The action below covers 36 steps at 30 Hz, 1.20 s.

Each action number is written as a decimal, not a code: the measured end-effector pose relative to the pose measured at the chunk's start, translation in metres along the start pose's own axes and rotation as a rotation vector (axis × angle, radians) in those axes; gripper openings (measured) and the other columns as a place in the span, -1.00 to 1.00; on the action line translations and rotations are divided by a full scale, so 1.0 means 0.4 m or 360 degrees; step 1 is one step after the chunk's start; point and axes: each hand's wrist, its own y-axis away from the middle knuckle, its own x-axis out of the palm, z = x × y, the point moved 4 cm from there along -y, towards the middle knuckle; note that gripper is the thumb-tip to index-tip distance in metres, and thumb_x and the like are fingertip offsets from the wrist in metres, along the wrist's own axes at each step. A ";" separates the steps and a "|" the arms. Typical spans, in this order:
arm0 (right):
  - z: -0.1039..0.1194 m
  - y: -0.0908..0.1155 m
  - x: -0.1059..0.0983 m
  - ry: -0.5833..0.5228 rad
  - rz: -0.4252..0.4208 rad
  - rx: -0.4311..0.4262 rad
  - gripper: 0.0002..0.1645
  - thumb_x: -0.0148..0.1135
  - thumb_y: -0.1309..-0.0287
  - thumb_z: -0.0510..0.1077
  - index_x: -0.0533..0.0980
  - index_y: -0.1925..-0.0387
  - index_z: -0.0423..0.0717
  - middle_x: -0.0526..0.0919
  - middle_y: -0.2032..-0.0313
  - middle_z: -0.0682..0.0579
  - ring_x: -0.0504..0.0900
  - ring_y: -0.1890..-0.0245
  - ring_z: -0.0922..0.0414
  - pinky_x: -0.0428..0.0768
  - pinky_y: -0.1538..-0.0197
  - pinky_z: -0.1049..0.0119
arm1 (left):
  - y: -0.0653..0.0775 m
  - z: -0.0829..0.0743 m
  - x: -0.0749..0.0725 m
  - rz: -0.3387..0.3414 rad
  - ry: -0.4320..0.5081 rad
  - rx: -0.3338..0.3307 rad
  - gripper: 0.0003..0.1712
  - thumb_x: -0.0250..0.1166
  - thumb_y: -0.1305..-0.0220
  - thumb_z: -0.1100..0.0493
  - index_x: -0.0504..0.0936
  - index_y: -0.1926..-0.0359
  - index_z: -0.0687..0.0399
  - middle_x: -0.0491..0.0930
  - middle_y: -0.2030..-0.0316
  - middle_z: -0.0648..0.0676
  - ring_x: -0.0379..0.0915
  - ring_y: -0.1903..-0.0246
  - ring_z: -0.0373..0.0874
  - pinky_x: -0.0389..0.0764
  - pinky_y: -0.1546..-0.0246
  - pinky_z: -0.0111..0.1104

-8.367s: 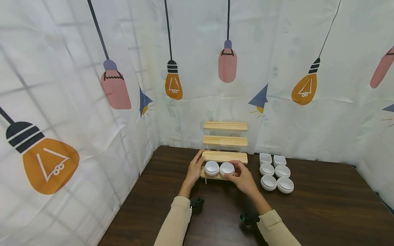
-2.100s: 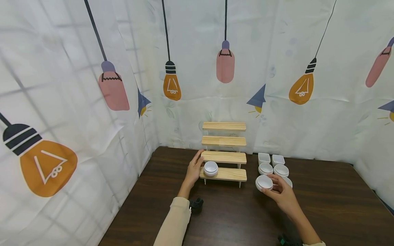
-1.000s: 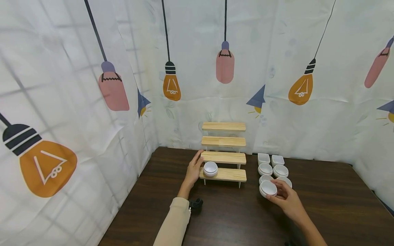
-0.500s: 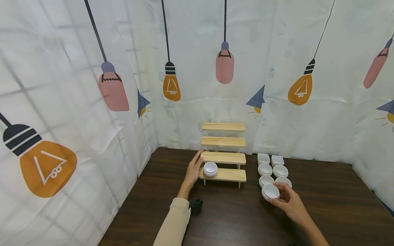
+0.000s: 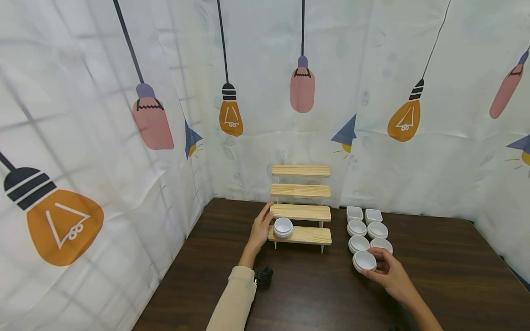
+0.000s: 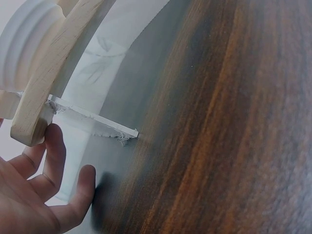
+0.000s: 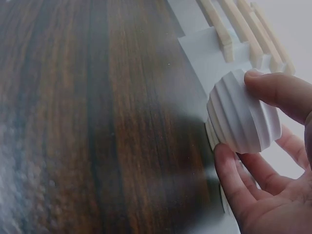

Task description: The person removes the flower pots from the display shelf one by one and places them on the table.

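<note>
My right hand (image 5: 391, 275) holds a small stack of round white bowls (image 5: 364, 261), thumb on one side and fingers on the other. Up close in the right wrist view, the stack (image 7: 241, 114) shows ribbed sides. It sits at the front of the grouped bowls, just before another round stack (image 5: 358, 244). My left hand (image 5: 260, 230) grips the left end of a four-step wooden display stand (image 5: 310, 235). In the left wrist view a fingertip (image 6: 53, 134) rests against the underside of a plank (image 6: 53, 63). One stack of round bowls (image 5: 283, 227) stands on the lowest step, at its left.
Behind the right hand are more round bowls (image 5: 377, 229) in two columns, with square white dishes (image 5: 354, 214) at their back. The dark wooden table (image 5: 314, 294) meets a patterned white curtain (image 5: 256, 151) at the back and left.
My right hand has carried the second bowl stack off the stand's lowest step to the right, then slightly forward of the other bowls. My left hand stays at the stand.
</note>
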 end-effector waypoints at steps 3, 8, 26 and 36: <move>-0.002 0.000 0.000 0.0005 0.0019 -0.0005 -0.30 0.52 -0.11 -0.25 0.42 -0.25 -0.28 0.59 -0.08 -0.30 0.64 0.21 0.36 0.64 0.21 0.40 | 0.000 0.000 0.000 0.0000 0.0003 0.0002 -0.47 -0.02 -0.65 0.08 0.31 -0.54 -0.08 0.56 -0.22 0.23 0.50 0.08 -0.06 0.50 0.00 -0.20; -0.009 0.000 0.001 0.0012 0.0034 -0.0021 -0.30 0.54 -0.09 -0.25 0.44 -0.24 -0.26 0.60 -0.07 -0.27 0.64 0.20 0.36 0.64 0.19 0.41 | -0.001 0.000 0.000 0.0007 0.0006 -0.0001 -0.47 -0.01 -0.65 0.07 0.31 -0.54 -0.08 0.59 -0.17 0.23 0.51 0.06 -0.07 0.50 -0.03 -0.18; -0.027 -0.001 0.006 0.0032 0.0075 -0.0080 -0.32 0.53 -0.09 -0.25 0.46 -0.24 -0.27 0.62 -0.06 -0.27 0.62 0.18 0.39 0.62 0.15 0.42 | -0.056 0.112 0.019 -0.0044 0.0019 -0.0003 -0.46 -0.04 -0.64 -0.08 0.30 -0.54 -0.26 0.56 -0.25 0.19 0.52 0.02 -0.04 0.52 -0.07 -0.12; -0.035 -0.006 0.004 0.0004 0.0121 0.0011 -0.28 0.52 -0.12 -0.21 0.43 -0.28 -0.23 0.59 -0.10 -0.28 0.61 0.18 0.33 0.62 0.15 0.39 | -0.052 0.109 0.020 -0.0049 0.0024 0.0033 -0.47 -0.04 -0.64 -0.10 0.32 -0.53 -0.32 0.53 -0.32 0.12 0.54 0.02 -0.05 0.53 -0.05 -0.14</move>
